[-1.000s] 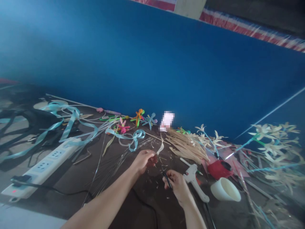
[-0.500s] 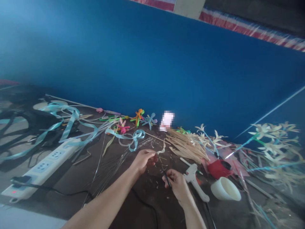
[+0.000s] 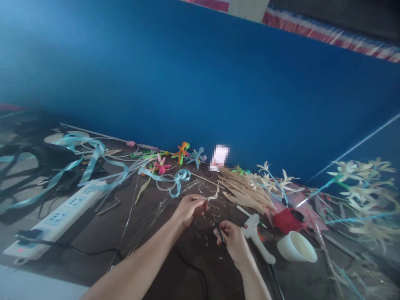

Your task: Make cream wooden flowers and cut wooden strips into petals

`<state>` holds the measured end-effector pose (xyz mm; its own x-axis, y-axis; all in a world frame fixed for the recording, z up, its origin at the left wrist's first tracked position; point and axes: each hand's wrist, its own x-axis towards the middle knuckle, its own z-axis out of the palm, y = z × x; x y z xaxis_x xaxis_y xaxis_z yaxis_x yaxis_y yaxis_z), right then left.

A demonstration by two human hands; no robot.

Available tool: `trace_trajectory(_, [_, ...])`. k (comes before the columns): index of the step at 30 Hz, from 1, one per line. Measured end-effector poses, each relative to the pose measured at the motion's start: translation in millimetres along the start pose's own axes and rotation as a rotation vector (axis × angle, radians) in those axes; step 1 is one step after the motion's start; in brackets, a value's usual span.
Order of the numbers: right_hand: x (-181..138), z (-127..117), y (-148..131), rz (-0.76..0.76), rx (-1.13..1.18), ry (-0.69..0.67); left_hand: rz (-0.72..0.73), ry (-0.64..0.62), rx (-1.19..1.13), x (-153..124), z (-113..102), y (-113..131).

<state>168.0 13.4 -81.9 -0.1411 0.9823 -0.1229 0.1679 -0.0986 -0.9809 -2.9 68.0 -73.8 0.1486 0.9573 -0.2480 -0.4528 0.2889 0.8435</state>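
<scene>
Near the middle of the table, my left hand [image 3: 192, 209] pinches a thin, pale, curled strip of dried husk [image 3: 214, 195] between thumb and fingertips. The strip's free end points up and to the right. Just below and to the right, my right hand [image 3: 230, 238] is closed around slim black scissors [image 3: 218, 230], whose tip points up-left towards the strip. Their blades are small and blurred, so how far apart they are is unclear. Small pale scraps [image 3: 206, 240] lie on the dark table [image 3: 175, 266] between my hands.
A white glue gun [image 3: 258, 239] and a white cup [image 3: 295, 246] stand close to my right hand. Behind lie dried husk strips [image 3: 243, 189]. Pale flowers [image 3: 359, 175] fill the right. Thin wires [image 3: 156, 212], blue ribbon [image 3: 179, 179] and a power strip [image 3: 59, 221] lie leftward.
The scissors' tip has moved slightly up, closer to the strip in my left hand. My left hand stays almost in place.
</scene>
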Motion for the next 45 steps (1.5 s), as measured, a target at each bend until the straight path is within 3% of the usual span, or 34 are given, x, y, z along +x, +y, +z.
trace_trajectory(12, [-1.2,-0.5,-2.6,-0.006,-0.022,-0.015,-0.089,-0.014,-0.151,0.4,-2.0,1.8])
trace_trajectory(35, [-2.0,-0.2,-4.2,-0.01,-0.047,0.007,-0.06,0.029,-0.141,3.2,-5.2,0.5])
trace_trajectory(45, [-3.0,-1.5,-6.4,-0.06,-0.11,-0.041,-0.222,0.013,-0.282,4.2,-5.7,2.0])
